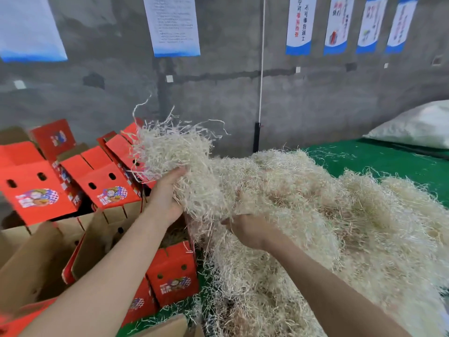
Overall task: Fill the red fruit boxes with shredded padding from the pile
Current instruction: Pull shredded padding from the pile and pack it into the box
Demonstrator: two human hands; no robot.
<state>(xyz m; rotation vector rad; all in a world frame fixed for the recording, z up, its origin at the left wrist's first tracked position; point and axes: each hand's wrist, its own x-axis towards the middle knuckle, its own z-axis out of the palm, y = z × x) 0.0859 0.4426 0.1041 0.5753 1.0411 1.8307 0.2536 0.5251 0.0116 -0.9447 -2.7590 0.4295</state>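
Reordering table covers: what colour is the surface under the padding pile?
Green: the surface shows best in the head view, behind the padding pile.

Green-covered table (379, 159), shredded padding pile (315, 215), red fruit boxes (172, 271), white sack (418, 125)

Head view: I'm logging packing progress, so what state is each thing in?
Left hand, grips the raised clump.
Right hand, dug into the pile, grip hidden.
Clump, lifted, trailing into the pile.
Pile, heaped on the green table.
Nearest red box, open below the clump.
Rear red boxes, flaps up, contents unseen.
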